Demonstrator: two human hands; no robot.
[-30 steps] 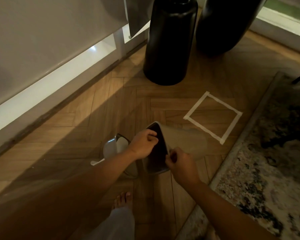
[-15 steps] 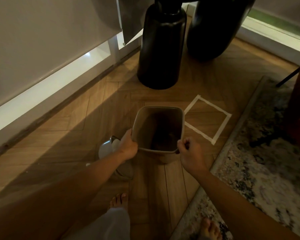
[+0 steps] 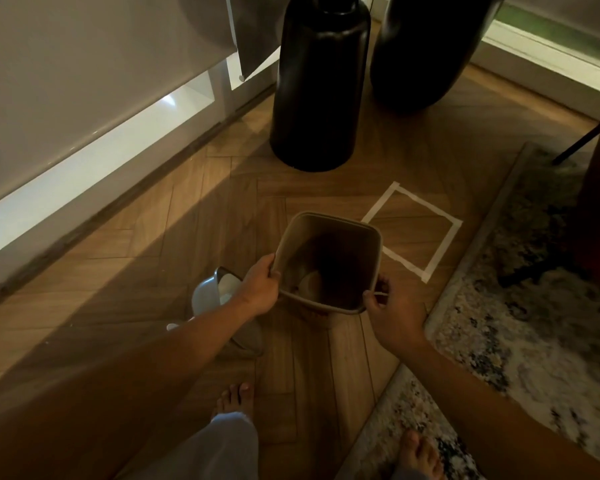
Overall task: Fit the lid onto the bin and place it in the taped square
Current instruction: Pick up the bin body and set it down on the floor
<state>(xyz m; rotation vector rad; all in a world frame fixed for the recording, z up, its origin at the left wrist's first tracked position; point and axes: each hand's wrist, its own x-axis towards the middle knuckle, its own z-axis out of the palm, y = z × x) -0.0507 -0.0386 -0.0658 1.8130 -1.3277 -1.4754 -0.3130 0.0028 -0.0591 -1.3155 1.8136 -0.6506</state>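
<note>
Head view: the bin (image 3: 329, 261) stands upright with its mouth open toward the camera, held over the wood floor (image 3: 136, 244) between both hands. The left hand (image 3: 258, 289) is closed on the bin's left rim, thumb on the outside and fingers curled over the edge. The right hand (image 3: 390, 311) is closed on the near right corner of the rim, fingertips pinching the edge. Whether the bin's base touches the floor cannot be told, since the base is hidden below the rim. The bin carries no lid. The lid (image 3: 219, 289), a pale grey piece, lies on the floor just left of the bin, partly hidden behind the left wrist and forearm. The taped square (image 3: 413, 230) is marked in white tape on the floor just beyond and to the right of the bin; the bin's far right corner overlaps the square's near left side in the picture, and the square's interior is bare floor. Two tall dark vases (image 3: 321, 84) stand on the floor beyond the square, near the wall. A patterned rug (image 3: 534, 323) covers the floor's right side, its edge running close beside the square. Two bare feet (image 3: 236, 398) show at the bottom edge.
</note>
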